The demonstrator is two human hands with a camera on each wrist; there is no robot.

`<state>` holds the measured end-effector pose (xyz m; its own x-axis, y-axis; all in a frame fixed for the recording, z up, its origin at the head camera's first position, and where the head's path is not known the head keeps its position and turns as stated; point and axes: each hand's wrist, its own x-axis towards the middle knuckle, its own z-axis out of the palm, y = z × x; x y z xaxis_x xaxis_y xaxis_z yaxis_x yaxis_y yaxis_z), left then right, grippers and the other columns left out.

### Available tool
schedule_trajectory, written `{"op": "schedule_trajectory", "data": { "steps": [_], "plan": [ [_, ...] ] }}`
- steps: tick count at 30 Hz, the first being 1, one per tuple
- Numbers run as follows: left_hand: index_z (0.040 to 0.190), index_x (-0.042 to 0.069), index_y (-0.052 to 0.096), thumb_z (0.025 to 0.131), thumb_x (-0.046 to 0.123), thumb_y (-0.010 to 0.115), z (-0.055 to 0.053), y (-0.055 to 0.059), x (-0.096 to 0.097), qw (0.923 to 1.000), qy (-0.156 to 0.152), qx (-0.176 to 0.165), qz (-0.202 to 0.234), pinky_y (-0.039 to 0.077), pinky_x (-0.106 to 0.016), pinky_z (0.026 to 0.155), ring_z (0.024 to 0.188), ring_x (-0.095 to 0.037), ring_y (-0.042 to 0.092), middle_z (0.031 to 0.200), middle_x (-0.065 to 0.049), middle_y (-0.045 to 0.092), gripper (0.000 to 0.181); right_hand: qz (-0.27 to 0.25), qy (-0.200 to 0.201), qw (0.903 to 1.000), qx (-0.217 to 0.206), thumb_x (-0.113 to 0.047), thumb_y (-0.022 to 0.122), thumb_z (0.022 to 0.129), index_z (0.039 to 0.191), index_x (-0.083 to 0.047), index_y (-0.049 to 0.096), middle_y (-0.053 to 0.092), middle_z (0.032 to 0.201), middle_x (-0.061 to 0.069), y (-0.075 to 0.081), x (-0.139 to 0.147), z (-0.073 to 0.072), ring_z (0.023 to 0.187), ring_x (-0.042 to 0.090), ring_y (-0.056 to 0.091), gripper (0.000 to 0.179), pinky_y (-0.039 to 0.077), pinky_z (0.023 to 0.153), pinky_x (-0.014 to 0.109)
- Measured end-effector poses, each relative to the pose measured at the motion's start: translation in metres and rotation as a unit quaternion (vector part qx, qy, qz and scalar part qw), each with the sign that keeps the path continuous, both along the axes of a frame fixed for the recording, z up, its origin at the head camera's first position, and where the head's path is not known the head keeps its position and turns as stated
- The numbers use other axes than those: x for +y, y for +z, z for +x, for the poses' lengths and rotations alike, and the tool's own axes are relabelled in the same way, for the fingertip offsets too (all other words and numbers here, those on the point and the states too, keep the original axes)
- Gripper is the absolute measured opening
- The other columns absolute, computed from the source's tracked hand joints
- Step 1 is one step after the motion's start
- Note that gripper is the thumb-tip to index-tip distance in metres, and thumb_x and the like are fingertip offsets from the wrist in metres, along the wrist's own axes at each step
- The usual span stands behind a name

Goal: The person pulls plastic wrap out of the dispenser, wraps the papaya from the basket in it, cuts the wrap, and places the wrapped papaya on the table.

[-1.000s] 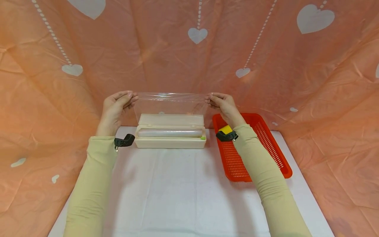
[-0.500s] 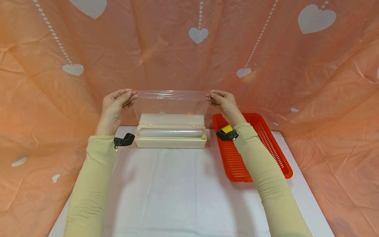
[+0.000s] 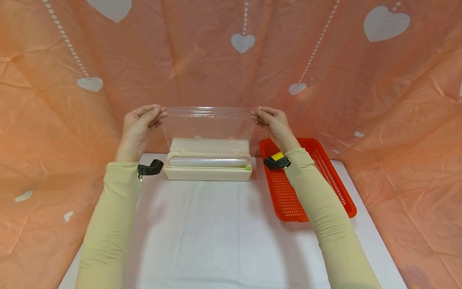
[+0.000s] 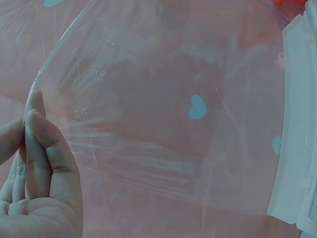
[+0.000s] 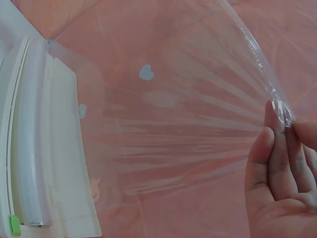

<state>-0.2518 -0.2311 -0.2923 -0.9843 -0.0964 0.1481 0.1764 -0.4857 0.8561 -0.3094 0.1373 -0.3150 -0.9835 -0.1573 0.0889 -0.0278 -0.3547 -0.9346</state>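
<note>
A sheet of clear cling film [image 3: 207,124] stretches up from a roll [image 3: 208,161] inside an open cream dispenser box [image 3: 207,174]. My left hand [image 3: 138,128] pinches the film's upper left corner between thumb and fingers; the left wrist view shows that pinch at the film's edge [image 4: 37,82]. At the upper right corner my right hand [image 3: 275,125] pinches the film, which gathers into creases at the fingertips in the right wrist view. The box lid [image 3: 209,145] stands raised behind the roll. A green slider [image 3: 248,168] sits at the right end of the box's front edge.
A red plastic basket [image 3: 288,200] lies on the right under my right forearm, with a yellow item [image 3: 277,156] partly hidden in it. White cloth [image 3: 205,233] covers the table. An orange curtain [image 3: 202,60] with white hearts hangs behind and at both sides.
Both hands have risen slightly, drawing the film's top edge higher above the box. The box and the basket stay where they were.
</note>
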Motion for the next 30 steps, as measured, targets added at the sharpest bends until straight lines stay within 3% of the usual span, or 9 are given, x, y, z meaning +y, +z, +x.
{"op": "schedule_trajectory", "data": {
  "steps": [3,9,14,20,26,30],
  "plan": [
    [0.106,-0.006,0.064,0.086,0.001,0.068,-0.001,0.002,0.001,1.0,-0.001,0.003,0.004,0.056,-0.026,0.076,0.084,-0.02,0.07,0.093,-0.015,0.071,0.022,-0.01,-0.001,0.9999,0.001,-0.008,0.063,0.092,0.124,0.014,0.053,0.071,0.095,0.011,0.001,0.0,0.0,0.084,0.019,0.069,0.04,0.047,0.095,0.039],
    [0.107,-0.007,0.063,0.086,0.001,0.069,-0.002,0.005,0.002,1.0,-0.001,0.008,0.004,0.056,-0.025,0.074,0.084,-0.02,0.07,0.092,-0.015,0.071,0.023,-0.022,-0.008,0.9997,0.004,-0.006,0.064,0.091,0.11,0.005,0.065,0.071,0.095,0.012,0.003,0.001,0.0,0.084,0.02,0.069,0.022,0.05,0.09,0.037],
    [0.106,-0.008,0.063,0.085,0.002,0.07,-0.002,0.009,0.004,0.9999,0.003,0.013,0.001,0.056,-0.026,0.074,0.083,-0.02,0.07,0.091,-0.015,0.071,0.025,-0.028,-0.012,0.9995,0.005,-0.006,0.064,0.091,0.122,0.013,0.055,0.07,0.094,0.012,0.005,0.002,0.001,0.084,0.02,0.069,0.038,0.055,0.083,0.031],
    [0.105,-0.008,0.063,0.085,0.001,0.07,-0.002,0.012,0.006,0.9998,0.002,0.018,0.01,0.057,-0.026,0.073,0.081,-0.021,0.071,0.091,-0.015,0.071,0.023,-0.038,-0.011,0.9992,0.012,-0.005,0.064,0.091,0.113,0.008,0.063,0.071,0.095,0.014,0.009,0.002,0.001,0.083,0.021,0.069,0.026,0.055,0.082,0.031],
    [0.101,-0.006,0.065,0.084,0.001,0.07,-0.001,0.017,0.008,0.9997,0.003,0.014,0.018,0.056,-0.027,0.074,0.081,-0.02,0.071,0.09,-0.015,0.072,0.019,-0.036,-0.013,0.9991,0.02,-0.004,0.062,0.092,0.125,0.015,0.051,0.071,0.093,0.011,0.012,0.002,0.001,0.084,0.02,0.069,0.04,0.054,0.082,0.03],
    [0.1,-0.005,0.065,0.084,0.001,0.07,-0.001,0.02,0.01,0.9997,0.002,0.013,0.02,0.056,-0.026,0.073,0.082,-0.02,0.071,0.091,-0.015,0.071,0.018,-0.039,-0.019,0.9988,0.024,-0.003,0.061,0.092,0.113,0.009,0.062,0.071,0.091,0.011,0.013,0.002,0.0,0.082,0.02,0.069,0.024,0.055,0.081,0.03]
  ]
}}
